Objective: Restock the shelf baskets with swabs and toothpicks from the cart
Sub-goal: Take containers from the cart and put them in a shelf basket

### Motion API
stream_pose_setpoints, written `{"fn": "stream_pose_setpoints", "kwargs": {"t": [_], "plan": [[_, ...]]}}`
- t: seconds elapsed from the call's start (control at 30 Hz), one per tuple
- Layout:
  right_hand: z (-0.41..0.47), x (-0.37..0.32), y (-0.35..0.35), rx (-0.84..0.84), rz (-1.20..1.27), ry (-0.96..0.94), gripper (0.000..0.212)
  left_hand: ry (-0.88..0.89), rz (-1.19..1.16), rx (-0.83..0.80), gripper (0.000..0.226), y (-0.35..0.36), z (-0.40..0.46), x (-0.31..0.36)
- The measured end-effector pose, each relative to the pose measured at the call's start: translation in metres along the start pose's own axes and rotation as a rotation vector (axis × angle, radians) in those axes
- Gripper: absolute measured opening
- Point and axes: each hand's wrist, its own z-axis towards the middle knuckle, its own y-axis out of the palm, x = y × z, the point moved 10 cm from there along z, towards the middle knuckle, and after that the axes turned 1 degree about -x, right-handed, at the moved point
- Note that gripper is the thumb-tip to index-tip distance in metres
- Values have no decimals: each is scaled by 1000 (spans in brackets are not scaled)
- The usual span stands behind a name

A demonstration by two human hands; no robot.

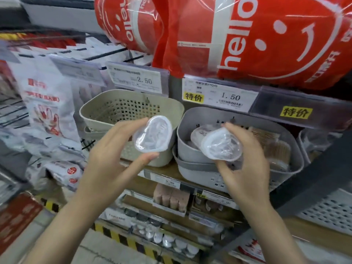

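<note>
My left hand [114, 153] pinches a clear heart-shaped swab box [152, 133] between thumb and fingers, in front of the beige basket [95, 113], whose visible inside looks empty. My right hand [245, 159] grips a second clear swab box [222, 144] at the front left of the grey basket [192, 149]. Inside the grey basket lie another clear box [200, 134] and round toothpick tubs [276, 149] on its right side.
Price tags reading 2.50 [137, 79] and 1.50 [219, 96] hang above the baskets. Red "hello" bags [247, 39] fill the shelf above. Glove packets [45, 103] hang at left. Lower shelves [171, 199] hold small goods; a white perforated bin [331, 212] is at right.
</note>
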Motion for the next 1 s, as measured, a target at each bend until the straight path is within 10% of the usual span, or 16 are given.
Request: {"fn": "stream_pose_setpoints", "kwargs": {"t": [0.2,0.63,1.0], "plan": [[-8,-62,40,-41,213,-189,66,-229,-6,123,47,-50,-63,-37],[-59,-224,331,-779,707,250,53,-839,182,301,43,-228,-275,-169],[-102,-360,498,-1026,763,136,64,-1118,324,453,42,-361,-410,-259]]}}
